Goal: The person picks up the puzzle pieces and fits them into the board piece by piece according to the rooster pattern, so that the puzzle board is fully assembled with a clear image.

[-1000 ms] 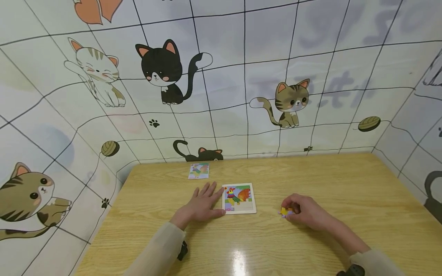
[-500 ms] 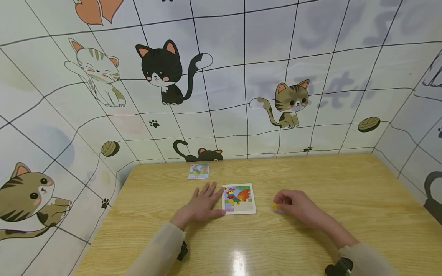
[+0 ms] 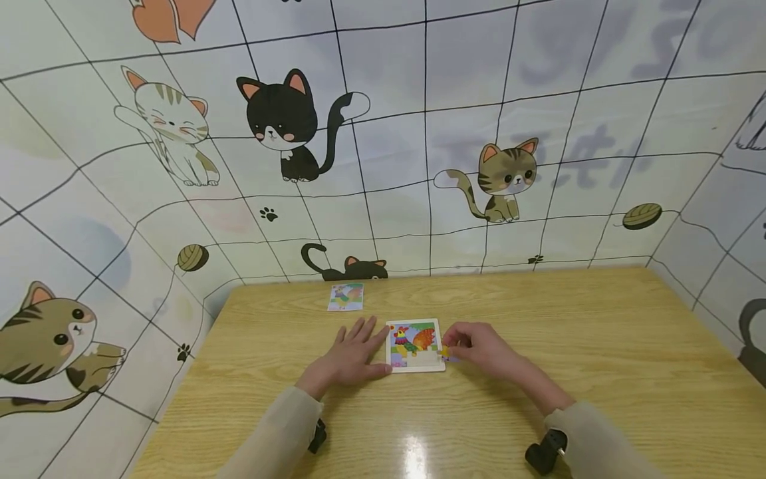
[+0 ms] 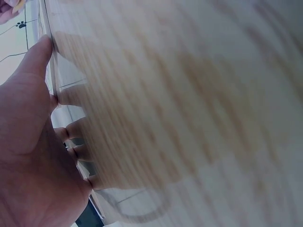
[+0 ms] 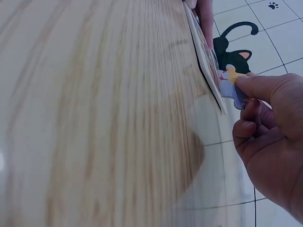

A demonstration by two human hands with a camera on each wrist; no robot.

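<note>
A jigsaw puzzle of a colourful rooster lies in a white-edged tray, with a bare strip along its lower right part. My left hand rests spread on the table, its thumb and index finger touching the tray's left edge. In the left wrist view the palm shows low over the wood. My right hand pinches a yellow and lilac puzzle piece between thumb and fingers, right at the tray's right edge. The other fingers of that hand are curled under in the right wrist view.
A small picture card with the same rooster lies at the back left of the wooden table. Behind the table stands a wall printed with cartoon cats.
My right hand has lifted the puzzle piece from the table on the right and carried it left to the tray's right edge. The left hand has stayed in place.
</note>
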